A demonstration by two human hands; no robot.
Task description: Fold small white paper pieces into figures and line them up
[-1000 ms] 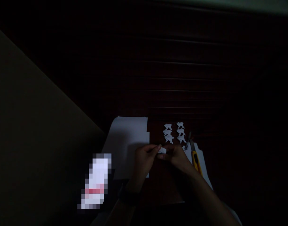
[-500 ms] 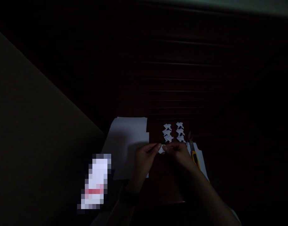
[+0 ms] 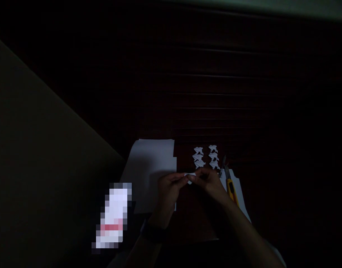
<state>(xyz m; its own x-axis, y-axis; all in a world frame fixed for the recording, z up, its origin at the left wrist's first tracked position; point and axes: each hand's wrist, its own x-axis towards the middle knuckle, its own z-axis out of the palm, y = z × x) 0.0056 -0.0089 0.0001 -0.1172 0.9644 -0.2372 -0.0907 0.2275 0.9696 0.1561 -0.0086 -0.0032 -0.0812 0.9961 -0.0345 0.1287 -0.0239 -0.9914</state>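
At the far left a pale, blurred-out object [image 3: 113, 216] lies near the edge of the dark table [image 3: 215, 93]. Just right of it a plain white sheet [image 3: 152, 160] lies flat. The left hand [image 3: 169, 190], with a dark band [image 3: 152, 232] on its wrist, rests over the sheet's right edge, thumb and fingertips pinched on a small white paper piece [image 3: 189, 178]. That piece sits low over the table between the two hands, and the right hand [image 3: 211, 182] grips its other end with its fingertips. Just beyond the hands, small folded paper shapes [image 3: 205, 156] lie in two short columns. To the right of the right hand a yellow utility knife [image 3: 230, 186] rests on another white sheet [image 3: 240, 195], blade end pointing away from the person.
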